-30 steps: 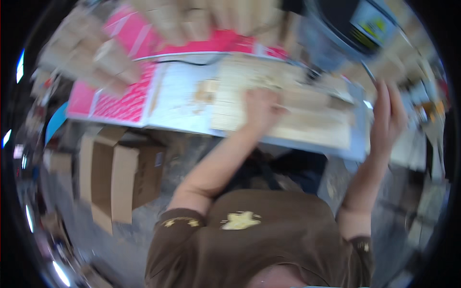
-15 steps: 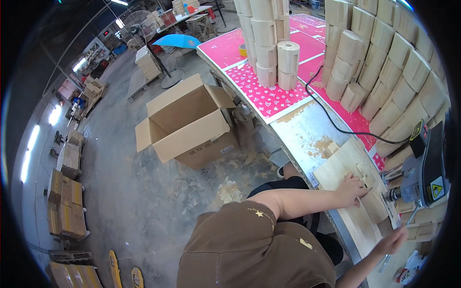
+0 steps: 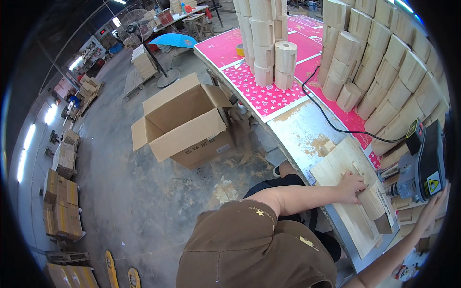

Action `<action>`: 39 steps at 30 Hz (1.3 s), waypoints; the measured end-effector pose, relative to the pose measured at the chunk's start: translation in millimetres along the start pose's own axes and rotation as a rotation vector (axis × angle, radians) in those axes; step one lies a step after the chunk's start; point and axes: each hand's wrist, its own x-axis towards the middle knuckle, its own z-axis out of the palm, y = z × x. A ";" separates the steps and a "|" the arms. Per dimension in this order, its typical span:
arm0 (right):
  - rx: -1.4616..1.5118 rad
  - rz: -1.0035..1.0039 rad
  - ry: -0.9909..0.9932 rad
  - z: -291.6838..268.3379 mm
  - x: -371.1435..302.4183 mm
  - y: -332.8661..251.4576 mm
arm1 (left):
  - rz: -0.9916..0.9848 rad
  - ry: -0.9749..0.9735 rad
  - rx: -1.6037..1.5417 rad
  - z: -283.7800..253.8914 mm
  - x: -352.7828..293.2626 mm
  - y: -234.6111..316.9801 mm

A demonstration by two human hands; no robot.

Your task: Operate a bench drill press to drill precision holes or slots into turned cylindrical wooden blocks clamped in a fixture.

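My left hand (image 3: 352,188) is closed on the near end of a pale wooden block (image 3: 372,204), holding it against a wooden board (image 3: 346,220) on the bench. The block lies beside the chuck (image 3: 392,190) of a dark drill press (image 3: 426,165). My right hand (image 3: 433,205) is raised to the lower edge of the drill press housing, its fingers stretched out along it below a yellow warning label. Part of that hand is dim near the picture's rim, and nothing shows in it.
Stacked wooden cylinders (image 3: 384,72) line the bench's far right, with more on the pink sheet (image 3: 269,101). A black cable (image 3: 331,124) runs to the drill press. An open cardboard box (image 3: 192,139) stands on the floor left of the bench. Sawdust (image 3: 319,144) lies on the bench.
My right hand has let go of the drill press's lever and moved up and right to its housing. My left hand stays on the block.
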 end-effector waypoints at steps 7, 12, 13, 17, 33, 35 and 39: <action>-0.055 0.106 -0.454 -7.2 -171.8 -162.3 | 0.061 -0.091 -0.077 -2.4 2.7 -24.7; -0.074 -0.074 -0.384 11.9 -168.4 -164.6 | -0.004 -0.176 -0.001 -101.0 -7.8 -11.6; -0.071 -0.040 -0.379 10.0 -168.0 -168.0 | -0.032 -0.176 -0.046 -119.0 -3.0 10.4; -0.087 0.056 -0.381 -13.7 -178.6 -167.8 | -0.031 -0.225 -0.067 -163.3 0.6 7.1; -0.012 0.022 -0.393 -9.5 -183.0 -184.5 | -0.852 -0.218 -0.543 -117.5 11.8 34.4; 0.000 0.016 -0.374 -1.8 -179.5 -197.6 | -0.853 -0.281 -0.551 -97.0 12.3 41.5; 0.014 0.084 -0.313 6.6 -180.3 -190.4 | -0.657 -0.246 -0.675 -82.4 9.5 41.6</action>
